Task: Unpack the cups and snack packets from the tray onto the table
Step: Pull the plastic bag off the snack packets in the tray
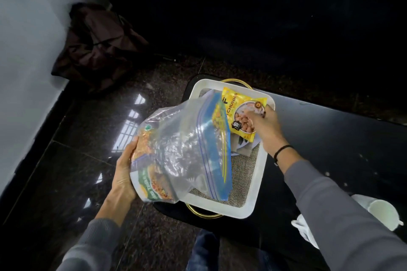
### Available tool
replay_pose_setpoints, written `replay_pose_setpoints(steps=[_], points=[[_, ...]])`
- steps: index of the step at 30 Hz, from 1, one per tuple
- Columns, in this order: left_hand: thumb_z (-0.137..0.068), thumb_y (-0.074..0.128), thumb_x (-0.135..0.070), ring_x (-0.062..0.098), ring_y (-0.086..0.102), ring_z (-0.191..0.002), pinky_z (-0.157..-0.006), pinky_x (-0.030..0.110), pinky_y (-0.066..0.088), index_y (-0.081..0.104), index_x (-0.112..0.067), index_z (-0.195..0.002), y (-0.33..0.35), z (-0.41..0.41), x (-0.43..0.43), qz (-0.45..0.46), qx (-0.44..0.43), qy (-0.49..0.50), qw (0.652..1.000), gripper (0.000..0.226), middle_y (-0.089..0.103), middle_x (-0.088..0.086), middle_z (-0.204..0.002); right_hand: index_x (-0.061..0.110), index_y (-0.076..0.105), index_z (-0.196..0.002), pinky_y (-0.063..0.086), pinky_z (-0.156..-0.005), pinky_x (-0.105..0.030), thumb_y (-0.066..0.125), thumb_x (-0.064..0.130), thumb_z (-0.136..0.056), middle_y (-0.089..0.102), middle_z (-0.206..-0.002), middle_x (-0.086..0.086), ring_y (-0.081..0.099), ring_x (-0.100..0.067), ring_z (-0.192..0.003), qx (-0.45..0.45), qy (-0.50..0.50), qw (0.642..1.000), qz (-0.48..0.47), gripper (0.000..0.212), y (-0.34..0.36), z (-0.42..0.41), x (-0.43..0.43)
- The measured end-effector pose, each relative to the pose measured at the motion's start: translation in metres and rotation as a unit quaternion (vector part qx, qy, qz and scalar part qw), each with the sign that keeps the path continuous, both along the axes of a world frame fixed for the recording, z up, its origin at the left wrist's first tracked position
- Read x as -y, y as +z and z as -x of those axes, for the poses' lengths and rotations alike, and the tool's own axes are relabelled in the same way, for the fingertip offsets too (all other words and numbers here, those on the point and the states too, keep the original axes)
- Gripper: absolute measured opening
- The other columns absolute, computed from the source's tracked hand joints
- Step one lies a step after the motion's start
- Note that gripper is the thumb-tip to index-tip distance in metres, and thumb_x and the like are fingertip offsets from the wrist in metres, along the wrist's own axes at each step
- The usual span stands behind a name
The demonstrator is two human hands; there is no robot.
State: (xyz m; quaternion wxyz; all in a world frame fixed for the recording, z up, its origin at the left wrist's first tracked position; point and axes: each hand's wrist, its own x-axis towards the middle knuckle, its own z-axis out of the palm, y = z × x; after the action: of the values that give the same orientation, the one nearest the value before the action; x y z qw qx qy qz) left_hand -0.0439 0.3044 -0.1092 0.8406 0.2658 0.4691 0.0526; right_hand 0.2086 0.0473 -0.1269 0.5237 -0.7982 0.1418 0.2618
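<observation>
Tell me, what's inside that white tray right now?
In the white tray lies a woven burlap liner. The yellow packet, gripped by the right hand, is above it. The large zip bag in the left hand covers the tray's left part.

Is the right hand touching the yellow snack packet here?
Touching. The head view shows the right hand with its fingers laid over the lower part of the yellow snack packet above the white tray.

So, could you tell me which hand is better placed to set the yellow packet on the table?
Right. The right hand already grips the yellow packet over the tray, beside bare table; the left hand holds the clear bag.
</observation>
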Motion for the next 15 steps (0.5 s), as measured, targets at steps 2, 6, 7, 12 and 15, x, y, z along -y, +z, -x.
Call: replay_pose_setpoints(steps=[2, 6, 7, 12, 15], points=[[-0.09, 0.071, -0.042, 0.025, 0.079, -0.079, -0.07, 0.044, 0.065, 0.085, -0.019, -0.098, 0.0, -0.006, 0.008, 0.011, -0.011, -0.017, 1.0, 0.028, 0.081, 0.006, -0.095, 0.021, 0.065, -0.105, 0.06, -0.079, -0.032, 0.069, 0.025, -0.091, 0.075, -0.103, 0.002, 0.073, -0.019, -0.094, 0.032, 0.024, 0.997, 0.06, 0.015, -0.001, 0.003, 0.005], [-0.089, 0.073, -0.042, 0.03, 0.077, -0.087, -0.078, 0.048, 0.063, 0.078, -0.014, -0.118, 0.004, -0.024, 0.025, 0.006, -0.015, -0.04, 0.999, 0.041, 0.079, 0.01, -0.105, 0.019, 0.064, -0.119, 0.044, -0.062, -0.01, 0.074, 0.026, -0.09, 0.067, -0.103, 0.009, 0.066, -0.009, -0.093, 0.095, 0.045, 0.987, 0.122, 0.031, 0.015, 0.014, 0.019], [-0.088, 0.074, -0.042, 0.03, 0.076, -0.09, -0.083, 0.05, 0.063, 0.074, -0.013, -0.126, 0.006, -0.029, 0.029, 0.0, -0.015, -0.039, 0.999, 0.048, 0.077, 0.011, -0.108, 0.017, 0.062, -0.124, 0.044, -0.067, -0.01, 0.075, 0.026, -0.09, 0.064, -0.105, 0.009, 0.063, -0.008, -0.096, 0.1, 0.036, 0.987, 0.124, 0.038, 0.023, 0.017, 0.022], [-0.086, 0.076, -0.041, 0.031, 0.075, -0.089, -0.084, 0.051, 0.063, 0.069, -0.01, -0.131, 0.013, -0.041, 0.043, -0.017, -0.019, -0.044, 0.999, 0.056, 0.077, 0.012, -0.109, 0.029, 0.074, -0.092, 0.054, -0.067, -0.012, 0.077, 0.023, -0.085, 0.076, -0.09, 0.012, 0.069, 0.004, -0.082, 0.163, 0.01, 0.986, 0.043, 0.01, 0.064, 0.034, 0.037], [-0.083, 0.077, -0.042, 0.03, 0.079, -0.083, -0.069, 0.043, 0.064, 0.08, -0.014, -0.112, 0.015, -0.042, 0.048, -0.023, -0.027, -0.057, 0.998, 0.04, 0.08, 0.012, -0.103, 0.03, 0.079, -0.083, 0.055, -0.067, -0.012, 0.079, 0.016, -0.08, 0.08, -0.086, 0.009, 0.073, -0.001, -0.076, 0.116, 0.044, 0.989, -0.085, 0.014, 0.086, 0.045, 0.037]])
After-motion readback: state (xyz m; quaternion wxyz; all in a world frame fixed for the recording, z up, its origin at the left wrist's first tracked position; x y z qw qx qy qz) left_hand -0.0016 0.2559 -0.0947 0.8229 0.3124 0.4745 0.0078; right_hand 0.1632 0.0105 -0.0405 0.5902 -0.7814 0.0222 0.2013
